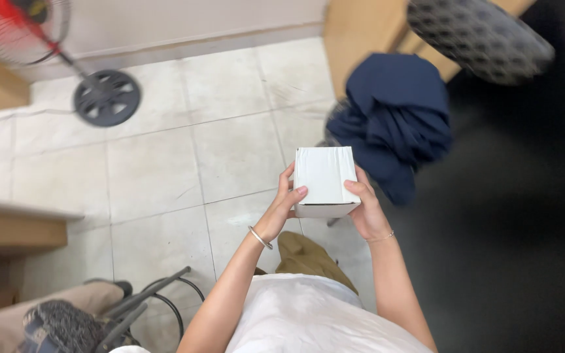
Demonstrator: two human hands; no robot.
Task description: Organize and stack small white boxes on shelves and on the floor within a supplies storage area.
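Seen from above, looking down over a white shirt (308,317) and two bare forearms. Holding a small white cardboard box (325,176) in front of the body, above the tiled floor (165,170), closed and roughly level, its top face turned up to the camera. Left hand (284,202) pressed on the left side of the box, thumb lying over the lower left corner of the top face, the other fingers curled behind the left wall and mostly hidden. Right hand (364,206) gripping the right side, thumb resting on the right edge of the top face, palm under the lower right corner. Both hands closed on the box, kept apart from each other by its width. Wearing a thin silver bangle (260,237) on the left wrist and a fine bracelet (382,238) on the right wrist. Just beyond the box, a dark blue cloth (397,117) heaped on a chair, near but not touching. Higher up at the right, a grey patterned cushion (479,36) against light wood. At the far left top, a red standing fan (17,26) with its round dark base (107,98) on the tiles. At the lower left, a dark metal frame (145,304) beside a grey shoe (60,323).
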